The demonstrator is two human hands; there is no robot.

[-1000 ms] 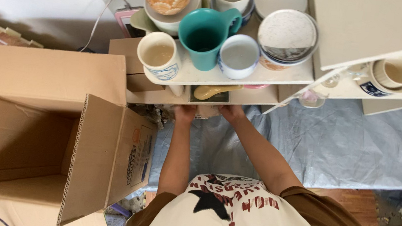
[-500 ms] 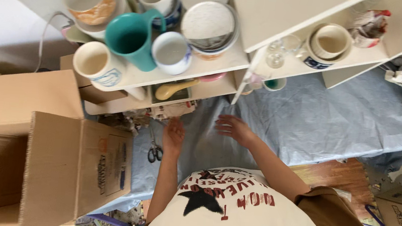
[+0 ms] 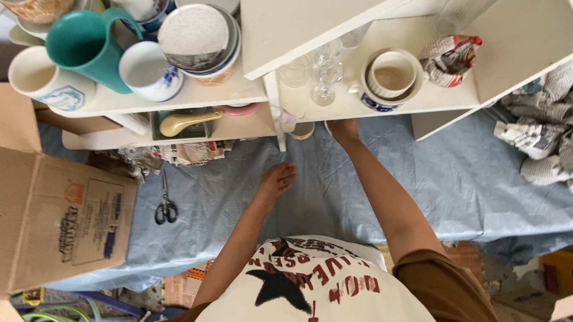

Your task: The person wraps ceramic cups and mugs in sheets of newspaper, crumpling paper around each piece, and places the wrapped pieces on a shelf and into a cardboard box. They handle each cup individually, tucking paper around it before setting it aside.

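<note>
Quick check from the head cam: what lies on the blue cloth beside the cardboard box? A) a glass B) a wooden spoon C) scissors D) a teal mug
C: the scissors lie flat on the blue cloth, just right of the cardboard box.

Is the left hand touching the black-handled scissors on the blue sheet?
Apart. The head view shows the left hand hanging open above the blue sheet, with a wide stretch of bare cloth between it and the black-handled scissors.
</note>
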